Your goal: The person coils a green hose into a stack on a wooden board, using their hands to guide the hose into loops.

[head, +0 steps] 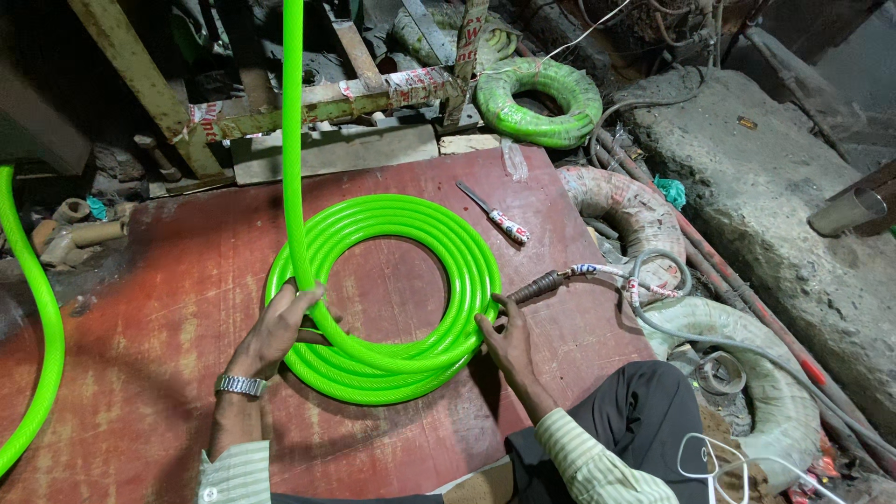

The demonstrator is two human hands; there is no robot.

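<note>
Head view: the red board (187,308) fills the floor, and flat on it lies the green hose coil (411,280), one coil of several turns with one free run (293,121) rising out of the top edge. It looks springy rather than limp, smooth and probably a bit slick, light enough for two hands; best gripped across the stacked turns at opposite sides. A second green coil (541,103) sits well behind. One knife (495,217) with a taped handle lies just right of the coil. Left hand (280,322) is closed around the run where it meets the coil. Right hand (504,336) presses the coil's right edge, fingers spread, gripping nothing.
</note>
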